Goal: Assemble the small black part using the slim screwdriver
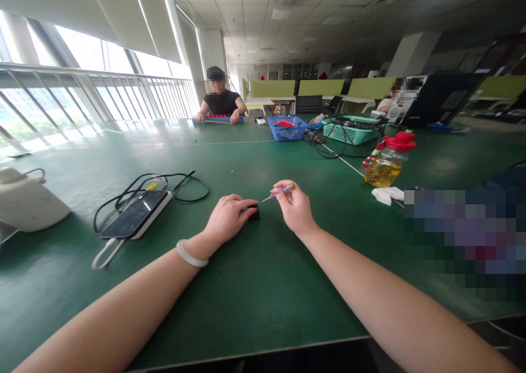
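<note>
Near the middle of the green table [255,302], a small black block [254,214] rests under the fingertips of my left hand [230,215], which pinches it from the left. My right hand [295,207] grips a thin screwdriver [282,191] between thumb and fingers. Its tip points left and down, close to the block's upper edge; whether it touches cannot be made out. A white bracelet [191,254] circles my left wrist.
To the left lie a phone [139,214], dark cables and a white container [28,203]. A bottle with a red lid [384,165] stands right. Farther back are a blue basket [286,128], a green basket [351,131] and a person [221,102] at a blue tray.
</note>
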